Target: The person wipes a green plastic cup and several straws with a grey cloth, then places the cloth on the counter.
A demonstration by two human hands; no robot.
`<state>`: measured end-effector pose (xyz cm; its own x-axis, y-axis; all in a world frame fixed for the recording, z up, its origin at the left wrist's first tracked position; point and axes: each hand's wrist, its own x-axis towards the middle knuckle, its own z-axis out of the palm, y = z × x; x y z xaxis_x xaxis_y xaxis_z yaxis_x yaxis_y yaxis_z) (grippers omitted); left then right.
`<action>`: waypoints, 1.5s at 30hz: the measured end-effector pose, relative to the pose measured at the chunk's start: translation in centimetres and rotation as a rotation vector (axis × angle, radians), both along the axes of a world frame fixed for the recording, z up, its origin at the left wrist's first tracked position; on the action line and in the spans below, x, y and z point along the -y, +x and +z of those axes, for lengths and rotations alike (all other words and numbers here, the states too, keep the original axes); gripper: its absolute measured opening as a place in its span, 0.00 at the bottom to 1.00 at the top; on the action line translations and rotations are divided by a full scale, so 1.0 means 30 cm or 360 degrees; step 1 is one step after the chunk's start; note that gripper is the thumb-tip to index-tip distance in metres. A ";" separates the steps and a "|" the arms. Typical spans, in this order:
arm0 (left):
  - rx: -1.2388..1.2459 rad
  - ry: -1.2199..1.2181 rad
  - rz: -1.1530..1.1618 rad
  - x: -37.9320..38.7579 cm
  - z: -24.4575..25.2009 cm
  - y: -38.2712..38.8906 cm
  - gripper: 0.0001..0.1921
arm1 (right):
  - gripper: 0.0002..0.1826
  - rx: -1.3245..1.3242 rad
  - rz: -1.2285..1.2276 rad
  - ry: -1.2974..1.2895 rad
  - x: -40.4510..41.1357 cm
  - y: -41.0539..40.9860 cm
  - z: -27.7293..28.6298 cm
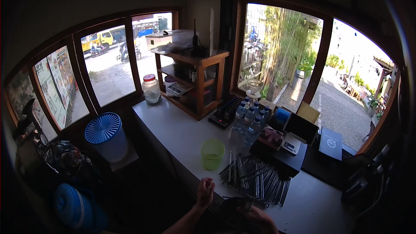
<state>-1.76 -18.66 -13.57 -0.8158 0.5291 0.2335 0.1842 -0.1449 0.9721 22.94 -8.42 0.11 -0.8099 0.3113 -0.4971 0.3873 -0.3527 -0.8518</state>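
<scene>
My left hand (206,191) is raised at the counter's front edge with its fingers curled. Nothing shows in it, though its palm side is too dark to read. Just beyond stands a translucent green plastic cup (213,154), upright. To the right, my right hand (258,216) grips a dark object (234,204), too shaded to name, close to the counter edge. A spread heap of thin dark straw-like sticks (256,177), some with pale glints, lies past this hand on the white counter (182,143).
Several water bottles (250,120) stand behind the sticks, beside a black charging rack (224,112). A tablet screen (300,128) sits on a black box at right. Further back are a wooden shelf (201,81) and red-lidded jar (151,90). A blue-lidded bin (104,136) stands left.
</scene>
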 end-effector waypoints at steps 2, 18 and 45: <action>0.0142 0.0021 -0.0503 0.068 0.070 0.170 0.27 | 0.30 -0.0364 0.0360 -0.0157 -0.035 0.038 -0.060; -0.0045 -0.0455 -0.1086 -0.158 0.319 0.982 0.14 | 0.09 -0.0611 0.0211 0.0272 -0.488 0.788 -0.149; 0.0794 -0.0037 -0.1391 0.187 0.418 1.335 0.14 | 0.18 -0.0546 0.0572 0.0172 -0.267 1.197 -0.029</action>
<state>38.30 -24.27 -1.02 -0.1411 0.9889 -0.0472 -0.4065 -0.0144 0.9135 58.85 -0.40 -0.76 -0.9862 0.0177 -0.1644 0.1599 -0.1515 -0.9754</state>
